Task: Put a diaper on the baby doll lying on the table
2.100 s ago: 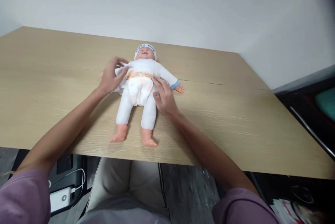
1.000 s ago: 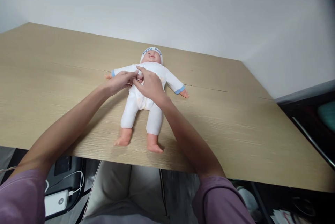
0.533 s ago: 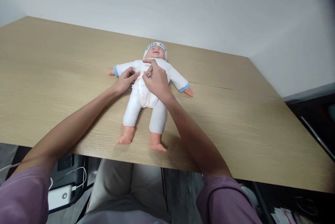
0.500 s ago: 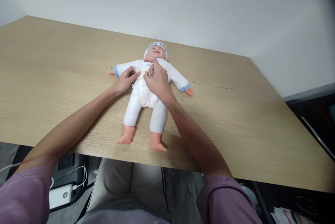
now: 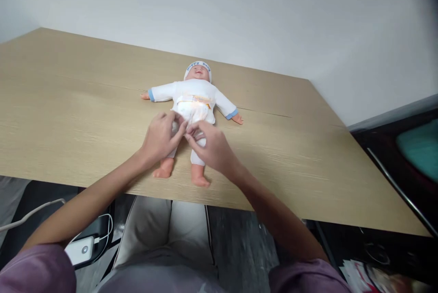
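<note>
A baby doll (image 5: 195,86) in a white outfit with blue cuffs and a lettered white cap lies on its back, feet toward me. Around its hips is a white diaper (image 5: 194,109) with an orange-patterned waistband across the belly. My left hand (image 5: 160,135) is closed in a pinch at the diaper's lower edge, between the doll's thighs. Right beside it, my right hand (image 5: 214,144) pinches the same area, the fingertips of both hands almost meeting. Both hands partly cover the doll's legs, and the fingertips are slightly blurred.
The doll lies on a wide wooden table (image 5: 273,160) with a pale wall (image 5: 239,14) behind it. Below the front edge, at left, a white power bank (image 5: 80,251) with a cable rests on a black surface. Papers (image 5: 362,277) lie low at right.
Both hands have moved down from the doll's chest and waist to between its thighs, uncovering the diaper's waistband. The view has shifted a little.
</note>
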A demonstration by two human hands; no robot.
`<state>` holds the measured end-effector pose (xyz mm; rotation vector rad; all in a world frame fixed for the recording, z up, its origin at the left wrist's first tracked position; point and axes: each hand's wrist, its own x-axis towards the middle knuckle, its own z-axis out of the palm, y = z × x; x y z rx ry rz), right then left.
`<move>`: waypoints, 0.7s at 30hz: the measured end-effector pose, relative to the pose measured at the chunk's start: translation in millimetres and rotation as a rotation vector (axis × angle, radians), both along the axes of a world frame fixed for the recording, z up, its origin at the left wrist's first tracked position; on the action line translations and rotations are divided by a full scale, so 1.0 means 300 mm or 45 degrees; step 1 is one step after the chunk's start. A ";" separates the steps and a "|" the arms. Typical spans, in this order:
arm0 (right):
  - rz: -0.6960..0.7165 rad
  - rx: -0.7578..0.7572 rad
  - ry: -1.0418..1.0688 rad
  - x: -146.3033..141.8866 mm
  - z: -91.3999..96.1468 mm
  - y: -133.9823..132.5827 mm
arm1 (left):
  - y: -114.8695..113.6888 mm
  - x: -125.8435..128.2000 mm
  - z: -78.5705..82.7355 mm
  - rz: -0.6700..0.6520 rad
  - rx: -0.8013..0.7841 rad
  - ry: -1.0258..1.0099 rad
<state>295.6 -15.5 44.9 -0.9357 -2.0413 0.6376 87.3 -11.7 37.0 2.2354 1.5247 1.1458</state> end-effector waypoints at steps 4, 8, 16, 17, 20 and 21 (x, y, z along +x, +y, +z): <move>-0.170 0.030 -0.285 0.042 -0.076 -0.062 | -0.046 -0.041 -0.061 -0.025 -0.077 0.170; -0.425 0.019 -0.383 0.039 -0.110 -0.014 | 0.036 -0.055 -0.066 -0.053 -0.139 0.186; -0.458 0.031 -0.472 0.020 -0.114 0.015 | 0.146 -0.071 -0.090 -0.281 -0.182 0.073; -0.461 0.030 -0.464 0.020 -0.116 0.011 | 0.145 -0.074 -0.093 -0.305 -0.155 0.068; -0.450 0.034 -0.419 0.022 -0.125 -0.003 | 0.134 -0.081 -0.095 -0.337 -0.102 0.046; -0.440 0.042 -0.397 0.024 -0.128 -0.006 | 0.130 -0.081 -0.093 -0.339 -0.095 0.031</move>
